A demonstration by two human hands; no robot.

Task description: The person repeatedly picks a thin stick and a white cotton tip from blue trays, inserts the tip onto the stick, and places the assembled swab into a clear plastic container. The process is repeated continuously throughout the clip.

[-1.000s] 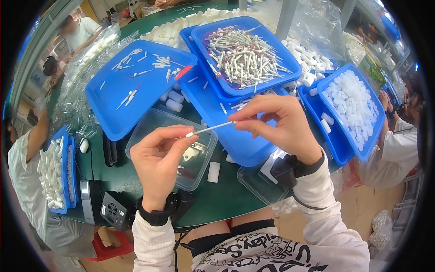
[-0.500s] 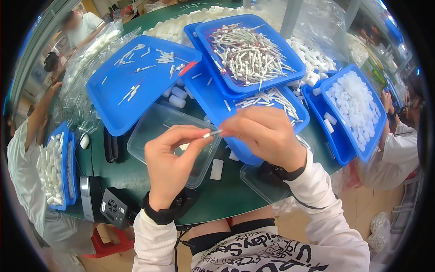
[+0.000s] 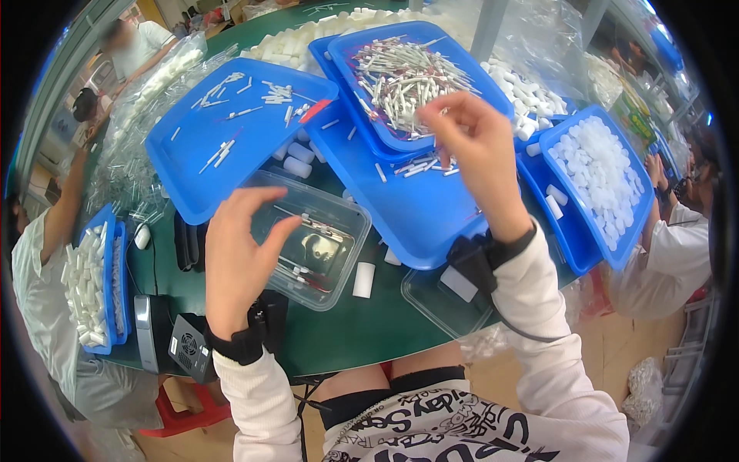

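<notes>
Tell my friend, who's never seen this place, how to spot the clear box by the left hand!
Start with the big green table, then find the left hand above it. The clear box is partly hidden behind that hand. Unlike the other clear container, nearer the table's edge, it shows thin sticks inside.

Black vented box [image 3: 188, 344] is sitting at 8 o'clock, white mouse [image 3: 142, 236] lying at 9. Red stool [image 3: 204, 413] is standing between 7 and 8. White-shirted co-worker [image 3: 40, 289] is stretching at 9; clear plastic sheeting [image 3: 543, 65] is bunching between 1 and 2.
</notes>
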